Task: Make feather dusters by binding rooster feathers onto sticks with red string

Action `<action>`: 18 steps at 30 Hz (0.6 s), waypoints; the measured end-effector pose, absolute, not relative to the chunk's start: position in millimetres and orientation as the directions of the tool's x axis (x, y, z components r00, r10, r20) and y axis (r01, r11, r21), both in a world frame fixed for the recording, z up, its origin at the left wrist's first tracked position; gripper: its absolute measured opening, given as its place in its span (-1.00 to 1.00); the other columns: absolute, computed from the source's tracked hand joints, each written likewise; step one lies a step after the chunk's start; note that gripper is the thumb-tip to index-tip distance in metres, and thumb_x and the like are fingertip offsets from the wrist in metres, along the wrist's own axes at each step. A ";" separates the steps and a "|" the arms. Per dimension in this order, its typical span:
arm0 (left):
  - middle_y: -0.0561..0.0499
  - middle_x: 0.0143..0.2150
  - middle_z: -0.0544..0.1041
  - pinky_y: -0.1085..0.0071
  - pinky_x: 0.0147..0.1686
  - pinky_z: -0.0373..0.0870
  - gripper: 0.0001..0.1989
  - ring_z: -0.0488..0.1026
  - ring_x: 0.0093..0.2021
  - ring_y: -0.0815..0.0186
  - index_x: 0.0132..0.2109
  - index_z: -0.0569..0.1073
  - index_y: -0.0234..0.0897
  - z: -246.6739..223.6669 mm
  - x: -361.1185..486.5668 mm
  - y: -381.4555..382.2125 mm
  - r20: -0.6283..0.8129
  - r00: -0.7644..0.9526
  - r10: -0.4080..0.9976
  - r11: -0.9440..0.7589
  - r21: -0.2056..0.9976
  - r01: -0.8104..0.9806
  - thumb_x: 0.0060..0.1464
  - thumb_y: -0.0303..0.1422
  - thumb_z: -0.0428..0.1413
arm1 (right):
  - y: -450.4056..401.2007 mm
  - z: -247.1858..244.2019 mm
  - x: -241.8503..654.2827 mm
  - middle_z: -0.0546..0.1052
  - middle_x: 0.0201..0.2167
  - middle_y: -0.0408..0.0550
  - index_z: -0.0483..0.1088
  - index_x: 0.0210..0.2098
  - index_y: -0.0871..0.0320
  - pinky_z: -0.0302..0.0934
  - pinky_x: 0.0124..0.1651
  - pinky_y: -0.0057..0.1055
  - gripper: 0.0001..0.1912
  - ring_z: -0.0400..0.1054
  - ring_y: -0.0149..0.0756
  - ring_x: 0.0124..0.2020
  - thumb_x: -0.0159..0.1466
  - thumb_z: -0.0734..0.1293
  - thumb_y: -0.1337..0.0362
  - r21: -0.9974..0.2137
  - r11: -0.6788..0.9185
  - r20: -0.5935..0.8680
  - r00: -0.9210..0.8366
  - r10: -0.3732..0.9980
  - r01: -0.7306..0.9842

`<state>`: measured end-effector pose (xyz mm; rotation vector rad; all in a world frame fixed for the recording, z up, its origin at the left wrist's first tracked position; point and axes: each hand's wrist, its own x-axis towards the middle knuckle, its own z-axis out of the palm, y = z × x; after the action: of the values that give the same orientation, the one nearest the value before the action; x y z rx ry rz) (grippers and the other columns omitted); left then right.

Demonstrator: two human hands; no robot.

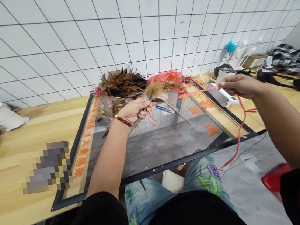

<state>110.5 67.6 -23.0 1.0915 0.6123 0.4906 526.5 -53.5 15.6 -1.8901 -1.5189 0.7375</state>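
Observation:
My left hand [138, 110], with a beaded bracelet at the wrist, is closed on a stick with brown feathers [154, 89] fanning from its top. From there a pink-red string [192, 93] runs taut to my right hand [237, 84], whose fingers pinch it. The string's loose, knotted length hangs below the right hand past the table edge. Below the hands lies a black-framed glass panel [159, 137] with orange lettering. A small blue tool [163, 108] and a thin stick [179, 113] rest on the glass.
A pile of brown feathers [123, 81] and a heap of pink-red string [167, 77] sit at the back by the tiled wall. At right stand a cup [224, 74], headphones [285, 78] and checked cloth [295, 56]. A white roll [1, 114] is at left; a red stool [274, 177] stands below right.

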 end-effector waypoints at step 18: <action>0.05 -0.59 0.33 0.67 -0.77 -0.12 -0.76 0.09 -0.73 0.61 -0.50 0.41 -0.41 -46.3 127.7 62.7 -0.243 0.687 0.685 0.300 0.953 0.038 0.01 -0.39 0.26 | -11.8 -76.9 334.5 0.52 -0.15 0.05 0.40 0.01 0.13 0.28 -0.14 -0.29 -0.52 0.38 -0.20 -0.19 0.22 0.29 -0.04 -0.838 0.239 0.154 -0.207 0.966 0.491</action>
<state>127.7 62.7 -46.3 1.2070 0.7231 0.4828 334.5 -11.8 -76.9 -1.3407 -1.8116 0.8607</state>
